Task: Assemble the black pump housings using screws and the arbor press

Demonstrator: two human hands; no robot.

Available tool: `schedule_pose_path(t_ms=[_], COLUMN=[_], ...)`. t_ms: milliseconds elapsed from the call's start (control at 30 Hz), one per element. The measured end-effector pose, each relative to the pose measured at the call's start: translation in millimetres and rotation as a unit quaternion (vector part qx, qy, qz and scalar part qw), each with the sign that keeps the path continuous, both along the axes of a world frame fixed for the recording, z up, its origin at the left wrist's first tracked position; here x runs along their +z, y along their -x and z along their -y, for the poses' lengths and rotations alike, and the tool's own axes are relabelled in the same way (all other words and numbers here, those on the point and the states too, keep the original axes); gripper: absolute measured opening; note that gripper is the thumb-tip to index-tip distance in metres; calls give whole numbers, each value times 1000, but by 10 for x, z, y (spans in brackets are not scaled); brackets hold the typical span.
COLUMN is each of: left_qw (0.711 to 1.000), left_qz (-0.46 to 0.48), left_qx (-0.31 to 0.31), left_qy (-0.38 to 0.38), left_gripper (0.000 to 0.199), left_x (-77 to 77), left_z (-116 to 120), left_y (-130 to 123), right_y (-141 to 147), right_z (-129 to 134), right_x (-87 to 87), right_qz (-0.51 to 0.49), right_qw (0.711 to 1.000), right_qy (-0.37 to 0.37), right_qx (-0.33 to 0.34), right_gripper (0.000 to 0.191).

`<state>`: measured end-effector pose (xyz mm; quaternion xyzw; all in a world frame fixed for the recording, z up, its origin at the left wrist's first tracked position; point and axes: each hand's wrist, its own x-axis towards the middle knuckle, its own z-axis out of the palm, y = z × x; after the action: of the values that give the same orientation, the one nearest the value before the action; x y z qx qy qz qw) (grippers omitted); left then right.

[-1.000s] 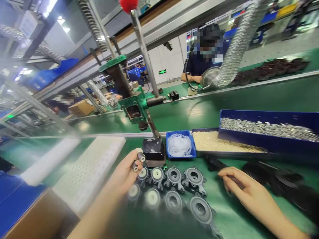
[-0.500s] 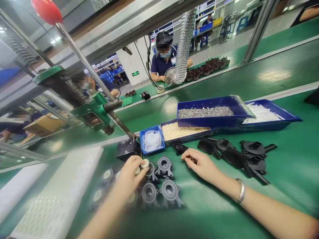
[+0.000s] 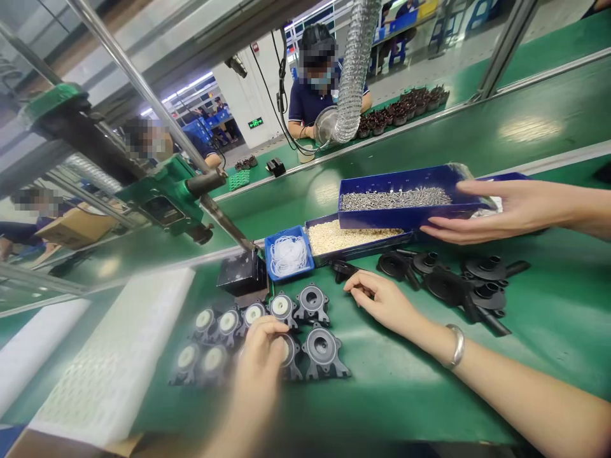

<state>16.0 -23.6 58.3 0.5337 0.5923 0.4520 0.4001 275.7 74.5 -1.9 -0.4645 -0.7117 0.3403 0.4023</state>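
Note:
Black housings with round recesses stand in two rows on the green bench. White discs (image 3: 281, 306) sit in several of them. My left hand (image 3: 261, 346) bends over the front row, its fingers closed at a white disc (image 3: 287, 350) in one housing; the fingers partly hide it. To its right, a front-row housing (image 3: 323, 348) and a back-row housing (image 3: 312, 301) show bare recesses. My right hand (image 3: 379, 296), with a bangle at the wrist, rests loosely curled with nothing visible in it. A small black part (image 3: 342, 270) lies just beyond its fingertips.
Another person's hand (image 3: 510, 210) grips the blue bin of screws (image 3: 377, 219) from the right. Beside it are a bin of cream pellets (image 3: 329, 254) and a blue tray of white rings (image 3: 289, 275). Black spouted parts (image 3: 443, 286) lie rightward. A green press (image 3: 167, 197) rises at left.
My left hand has moved from the back row to the front row; a white disc now sits in the back-row housing there. Another person's hand has come onto the screw bin. My right hand stays put.

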Motion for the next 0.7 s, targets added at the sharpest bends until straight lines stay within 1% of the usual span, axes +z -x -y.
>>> schedule_pose_path(t_ms=[33,100,167,200,267,300,333,367,433,500,600,633,700], left_qw=[1000,995,980,967,924,899,885,878,879,889,901,901,899], left_qz=[-3,1,-11,-33,-111,-156,-170,-178,-201,-229,-278,-293,-320], left_qx=[10,57,131,176,279,330,360,380,394,377,327,314,296], left_qy=[-27,-85,-149,-184,-238,-243,-241,-230,-180,-123,-62,-53,-50], left_gripper=[14,17,24,26,30,34,40,42,37,26,19,19,19], left_x=[50,180,313,369,450,472,480,471,401,279,106,74,58], left_z=[13,-6,-125,-226,-488,-631,-771,-903,-1135,-1323,-1522,-1564,-1615], left_y=[25,167,467,679,1201,1485,1764,2022,2429,2670,2806,2820,2809], right_y=[-2,-8,-17,-21,-29,-32,-35,-38,-44,-49,-50,-48,-41], right_z=[1,-1,-6,-11,-26,-36,-46,-56,-71,-79,-94,-101,-115], right_x=[1,-5,-21,-31,-52,-61,-68,-74,-81,-91,-114,-122,-127], right_qz=[0,0,3,6,13,18,23,28,36,39,43,44,44], right_qw=[1000,1000,1000,1000,1000,1000,1000,1000,999,999,999,999,999], right_qy=[-1,-3,-1,1,2,1,0,-1,-3,-4,-7,-7,-6], right_qx=[0,3,5,6,4,3,1,1,-2,-4,-11,-12,-13], right_gripper=[20,20,21,21,21,21,21,21,22,23,23,23,22])
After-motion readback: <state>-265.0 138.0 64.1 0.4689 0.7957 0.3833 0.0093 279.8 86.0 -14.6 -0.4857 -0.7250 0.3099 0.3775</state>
